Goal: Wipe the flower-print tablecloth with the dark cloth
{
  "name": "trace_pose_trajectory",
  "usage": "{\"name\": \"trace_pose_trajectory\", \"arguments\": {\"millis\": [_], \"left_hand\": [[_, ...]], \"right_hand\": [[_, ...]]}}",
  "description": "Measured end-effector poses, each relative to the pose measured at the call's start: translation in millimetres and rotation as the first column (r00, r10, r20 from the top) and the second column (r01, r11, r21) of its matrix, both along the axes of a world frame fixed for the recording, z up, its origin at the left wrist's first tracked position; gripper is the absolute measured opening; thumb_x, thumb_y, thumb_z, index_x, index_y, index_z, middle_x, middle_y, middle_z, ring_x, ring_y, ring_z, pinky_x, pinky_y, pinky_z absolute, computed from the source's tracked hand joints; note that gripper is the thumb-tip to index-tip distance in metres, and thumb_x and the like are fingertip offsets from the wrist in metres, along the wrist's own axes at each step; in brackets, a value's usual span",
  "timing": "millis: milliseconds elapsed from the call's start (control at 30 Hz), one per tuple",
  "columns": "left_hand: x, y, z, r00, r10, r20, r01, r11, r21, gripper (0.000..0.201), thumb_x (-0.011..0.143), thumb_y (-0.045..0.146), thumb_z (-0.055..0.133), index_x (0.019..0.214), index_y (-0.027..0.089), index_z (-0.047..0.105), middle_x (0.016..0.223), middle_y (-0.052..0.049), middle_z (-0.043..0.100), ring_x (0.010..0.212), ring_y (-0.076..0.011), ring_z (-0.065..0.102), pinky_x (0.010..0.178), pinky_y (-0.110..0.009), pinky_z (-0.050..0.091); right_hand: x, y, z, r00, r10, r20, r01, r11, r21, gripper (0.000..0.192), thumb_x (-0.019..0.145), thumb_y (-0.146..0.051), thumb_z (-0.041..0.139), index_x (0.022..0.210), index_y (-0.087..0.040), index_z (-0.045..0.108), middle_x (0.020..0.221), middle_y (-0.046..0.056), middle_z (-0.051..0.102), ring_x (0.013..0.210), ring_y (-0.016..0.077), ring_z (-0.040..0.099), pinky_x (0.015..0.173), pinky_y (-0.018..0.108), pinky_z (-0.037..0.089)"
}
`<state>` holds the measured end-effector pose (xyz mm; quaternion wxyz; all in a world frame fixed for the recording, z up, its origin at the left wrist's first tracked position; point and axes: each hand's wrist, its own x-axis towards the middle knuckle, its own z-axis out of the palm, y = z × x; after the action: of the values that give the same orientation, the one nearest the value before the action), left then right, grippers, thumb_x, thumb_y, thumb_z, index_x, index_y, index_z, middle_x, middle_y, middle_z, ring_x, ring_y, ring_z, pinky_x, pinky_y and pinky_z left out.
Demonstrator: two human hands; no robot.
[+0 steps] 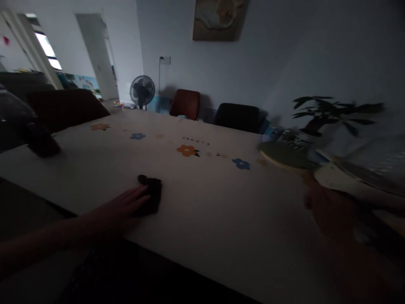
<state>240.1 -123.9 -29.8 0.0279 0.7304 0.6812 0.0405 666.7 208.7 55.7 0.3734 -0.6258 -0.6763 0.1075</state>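
My left hand [122, 207] reaches in from the left, fingers stretched out and lying against the near side of a small black object [154, 195]. That object is flat-looking with a rounded bump at its far left corner; the dimness hides its kind. Both rest on a pale tablecloth [202, 219] printed with orange and blue flowers. At the far right, my right hand [332, 209] is dark and smeared by motion. It is close to a white, curved-edged thing [335, 177] with a see-through upper part. Whether the fingers grip it is not clear.
A green round mat [283, 155] and a potted plant [313, 122] stand at the back right. A dark object [42, 141] stands on the table's left end. Chairs [186, 103] line the far side, and a fan [142, 90] is beyond.
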Motion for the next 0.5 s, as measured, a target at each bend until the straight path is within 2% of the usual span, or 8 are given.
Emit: {"name": "trace_pose_trajectory", "arguments": {"millis": [67, 167, 233, 367, 500], "left_hand": [[41, 38, 6.7, 0.982, -0.189, 0.021, 0.19, 0.981, -0.029, 0.056, 0.099, 0.038, 0.037, 0.152, 0.022, 0.033, 0.16, -0.012, 0.02, 0.147, -0.0301, 0.024, 0.118, -0.047, 0.032], [108, 91, 23.4, 0.903, -0.424, 0.069, 0.428, 0.902, -0.055, 0.059, 0.099, 0.04, 0.038, 0.152, 0.018, 0.032, 0.16, -0.014, 0.018, 0.149, -0.0293, 0.019, 0.121, -0.045, 0.026], [153, 123, 35.6, 0.834, -0.542, 0.105, 0.547, 0.836, -0.032, 0.06, 0.099, 0.044, 0.037, 0.151, 0.015, 0.033, 0.16, -0.016, 0.019, 0.149, -0.0291, 0.018, 0.122, -0.044, 0.023], [229, 179, 50.4, 0.722, -0.686, 0.088, 0.688, 0.725, 0.002, 0.057, 0.098, 0.04, 0.039, 0.145, 0.007, 0.041, 0.157, -0.02, 0.026, 0.147, -0.0297, 0.025, 0.122, -0.041, 0.024], [271, 219, 50.7, 0.678, -0.734, 0.036, 0.733, 0.679, 0.033, 0.056, 0.097, 0.037, 0.04, 0.143, 0.006, 0.042, 0.155, -0.018, 0.031, 0.146, -0.0275, 0.027, 0.118, -0.039, 0.028]], "right_hand": [[-5, -6, 4.7, 0.998, -0.032, -0.052, 0.028, 0.997, -0.077, 0.053, 0.093, -0.027, 0.052, 0.041, -0.021, 0.044, 0.042, 0.001, 0.046, 0.044, 0.0155, 0.044, 0.054, 0.032, 0.03], [-2, -6, 4.1, 0.992, 0.001, -0.126, -0.003, 1.0, -0.014, 0.052, 0.093, -0.02, 0.052, 0.042, -0.02, 0.045, 0.042, 0.0, 0.046, 0.046, 0.0138, 0.045, 0.057, 0.029, 0.033], [3, -3, 1.4, 0.989, -0.001, -0.15, 0.002, 1.0, 0.007, 0.052, 0.094, -0.018, 0.051, 0.042, -0.019, 0.046, 0.042, 0.0, 0.047, 0.046, 0.0133, 0.045, 0.057, 0.028, 0.033], [9, 0, 1.4, 0.982, -0.058, -0.181, 0.056, 0.998, -0.016, 0.052, 0.094, -0.02, 0.052, 0.042, -0.019, 0.047, 0.041, 0.001, 0.047, 0.046, 0.0133, 0.047, 0.056, 0.028, 0.033], [10, 1, 5.6, 0.971, -0.104, -0.214, 0.103, 0.995, -0.019, 0.049, 0.091, -0.016, 0.052, 0.043, -0.018, 0.047, 0.041, 0.0, 0.047, 0.045, 0.0129, 0.045, 0.055, 0.027, 0.032]]}}
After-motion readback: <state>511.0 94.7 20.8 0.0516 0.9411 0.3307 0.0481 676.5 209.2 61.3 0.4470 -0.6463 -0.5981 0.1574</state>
